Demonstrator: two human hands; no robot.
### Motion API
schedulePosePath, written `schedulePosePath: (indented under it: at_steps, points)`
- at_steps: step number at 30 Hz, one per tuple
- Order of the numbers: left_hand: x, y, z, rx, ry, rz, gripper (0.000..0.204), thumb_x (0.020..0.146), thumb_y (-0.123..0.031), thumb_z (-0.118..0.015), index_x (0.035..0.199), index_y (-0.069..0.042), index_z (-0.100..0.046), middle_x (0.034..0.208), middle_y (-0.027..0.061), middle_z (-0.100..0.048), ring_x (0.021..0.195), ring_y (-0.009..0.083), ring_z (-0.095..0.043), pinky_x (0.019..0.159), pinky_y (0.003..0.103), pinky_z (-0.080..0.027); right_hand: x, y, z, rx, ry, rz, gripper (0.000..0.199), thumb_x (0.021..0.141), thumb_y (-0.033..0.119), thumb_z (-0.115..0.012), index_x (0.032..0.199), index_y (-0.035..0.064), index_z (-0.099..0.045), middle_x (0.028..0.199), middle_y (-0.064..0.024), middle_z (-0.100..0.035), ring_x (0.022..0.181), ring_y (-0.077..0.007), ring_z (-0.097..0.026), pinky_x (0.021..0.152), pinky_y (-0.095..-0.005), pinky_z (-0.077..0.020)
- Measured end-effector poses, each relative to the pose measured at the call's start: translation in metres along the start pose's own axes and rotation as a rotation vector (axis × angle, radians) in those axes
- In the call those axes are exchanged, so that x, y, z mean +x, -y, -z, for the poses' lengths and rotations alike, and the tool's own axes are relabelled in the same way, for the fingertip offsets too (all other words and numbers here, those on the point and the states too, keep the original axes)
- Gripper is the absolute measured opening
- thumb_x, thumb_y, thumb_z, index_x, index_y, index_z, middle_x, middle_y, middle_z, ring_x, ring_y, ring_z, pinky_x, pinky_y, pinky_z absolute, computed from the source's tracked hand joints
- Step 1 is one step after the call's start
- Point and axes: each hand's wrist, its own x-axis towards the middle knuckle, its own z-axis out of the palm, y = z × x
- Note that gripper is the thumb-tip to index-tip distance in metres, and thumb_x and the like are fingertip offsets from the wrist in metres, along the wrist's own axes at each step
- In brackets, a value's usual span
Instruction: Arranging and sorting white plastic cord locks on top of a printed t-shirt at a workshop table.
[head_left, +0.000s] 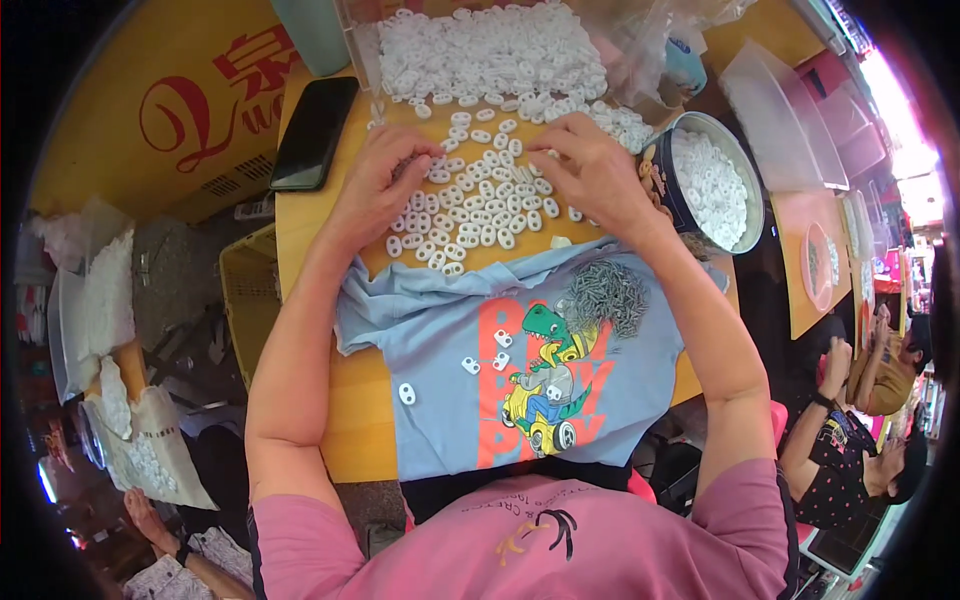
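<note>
White plastic pieces (486, 189), small ovals each pierced by two holes, are spread loosely across the yellow-brown tabletop (361, 425) between two bare hands. The left hand (388, 180) is placed at the left edge of the spread, its fingers (421, 162) curled inward, with thumb and forefinger only slightly parted; whether a piece is pinched there cannot be told. The right hand (597, 178) is held at the opposite edge, its fingers bent and the thumb set a little apart from the forefinger; whether anything is gripped there cannot be told either.

Beyond the hands, a large heap (490, 50) of the same pieces is banked up beside a clear plastic wall (357, 45). More are held in a round tin (655, 172), tilted to the right of the right hand. A dark phone (315, 135) is laid at the tabletop's left edge.

Nearest the body, the front of the tabletop is covered by a blue-grey shirt (435, 425) printed with a green dinosaur. On it a pile of small grey metal pins or screws (606, 297) is gathered, and a few white pieces are scattered over the cloth.
</note>
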Motion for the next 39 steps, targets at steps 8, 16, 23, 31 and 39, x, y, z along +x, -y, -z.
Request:
schedulePosePath:
  at_steps: [8, 16, 23, 31, 39]
  points:
    - [0.000, -0.001, 0.003, 0.023, 0.068, 0.028, 0.016, 0.097, -0.007, -0.058, 0.107, 0.000, -0.067, 0.110, 0.0117, -0.062, 0.112, 0.0274, -0.055, 0.099, 0.036, -0.041, 0.003, 0.008, -0.009, -0.069, 0.129, 0.027, 0.023, 0.087, 0.028, -0.073, 0.097, 0.0069, -0.072, 0.100, -0.0097, -0.063, 0.081, -0.0270, -0.064, 0.074, -0.0374, -0.0522]
    - [-0.001, 0.000, 0.003, 0.029, 0.063, 0.028, 0.017, 0.097, -0.007, -0.058, 0.108, 0.000, -0.067, 0.110, 0.0107, -0.063, 0.113, 0.0266, -0.055, 0.100, 0.035, -0.041, 0.009, 0.012, 0.001, 0.219, 0.226, -0.270, 0.027, 0.090, 0.022, -0.067, 0.109, 0.0034, -0.072, 0.104, -0.0134, -0.069, 0.084, -0.0251, -0.066, 0.072, -0.0367, -0.0521]
    - [0.000, 0.000, -0.002, 0.002, -0.006, -0.027, 0.013, 0.093, -0.007, -0.061, 0.103, -0.001, -0.068, 0.102, 0.0104, -0.064, 0.103, 0.0299, -0.056, 0.092, 0.039, -0.044, -0.008, 0.001, 0.034, 0.034, 0.013, -0.053, 0.026, 0.096, 0.016, -0.063, 0.115, 0.0008, -0.070, 0.100, -0.0140, -0.070, 0.087, -0.0228, -0.066, 0.074, -0.0337, -0.0519]
    - [0.000, -0.002, 0.001, -0.003, 0.001, -0.011, 0.014, 0.094, -0.008, -0.060, 0.103, -0.001, -0.068, 0.102, 0.0101, -0.064, 0.104, 0.0290, -0.056, 0.093, 0.038, -0.043, -0.030, 0.012, 0.069, -0.439, 0.438, -0.098, 0.019, 0.093, 0.017, -0.064, 0.103, 0.0014, -0.071, 0.100, -0.0166, -0.068, 0.096, -0.0372, -0.065, 0.081, -0.0447, -0.0524]
    - [0.000, -0.003, 0.000, 0.007, 0.010, -0.001, 0.014, 0.094, -0.008, -0.060, 0.103, -0.001, -0.068, 0.102, 0.0102, -0.064, 0.104, 0.0295, -0.056, 0.093, 0.038, -0.044, -0.015, 0.024, 0.005, -0.072, 0.128, 0.086, 0.016, 0.091, 0.019, -0.068, 0.098, 0.0053, -0.072, 0.090, -0.0131, -0.066, 0.085, -0.0355, -0.065, 0.073, -0.0427, -0.0513]
